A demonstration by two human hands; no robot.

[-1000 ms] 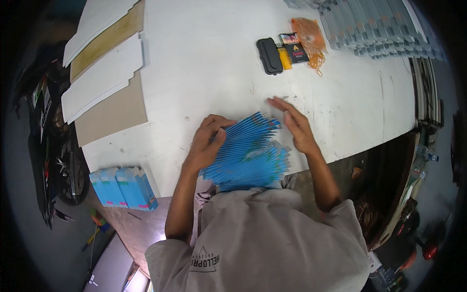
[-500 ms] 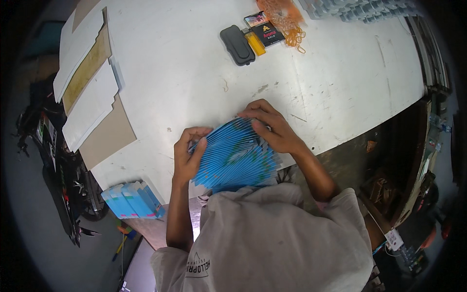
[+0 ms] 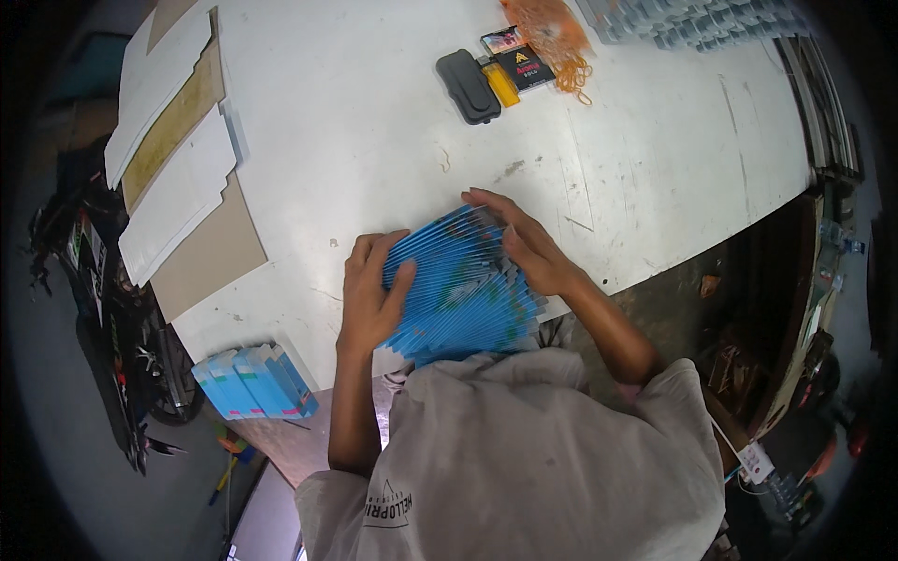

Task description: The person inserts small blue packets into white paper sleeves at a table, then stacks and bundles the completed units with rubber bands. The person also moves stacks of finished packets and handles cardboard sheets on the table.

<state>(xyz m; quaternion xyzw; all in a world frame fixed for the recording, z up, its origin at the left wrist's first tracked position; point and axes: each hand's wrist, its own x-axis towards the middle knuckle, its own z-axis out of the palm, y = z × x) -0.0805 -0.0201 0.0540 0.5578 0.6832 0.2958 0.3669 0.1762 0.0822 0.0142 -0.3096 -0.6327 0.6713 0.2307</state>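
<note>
A thick stack of thin blue printed sheets (image 3: 458,290) is fanned out at the table's near edge, close against my shirt. Green patterns and pale edges show among the overlapping layers; whether they are single sheets or folded pieces I cannot tell. My left hand (image 3: 372,290) wraps the stack's left side, its thumb on top and fingers along the outer edge. At the far right corner, my right hand (image 3: 526,245) holds the stack between thumb and fingers. The underside of the stack is hidden.
Blue bundles (image 3: 254,381) stand at the table's left corner. White and brown boards (image 3: 192,220) lie along the left. Farther back are a dark case (image 3: 468,87), a yellow lighter (image 3: 501,85), a black pack (image 3: 524,67) and orange rubber bands (image 3: 572,80). Grey trays (image 3: 692,21) sit behind.
The fanned stack has spread a little, with its far right corner more exposed. My right hand has shifted slightly right along its edge, and my left thumb has moved farther right.
</note>
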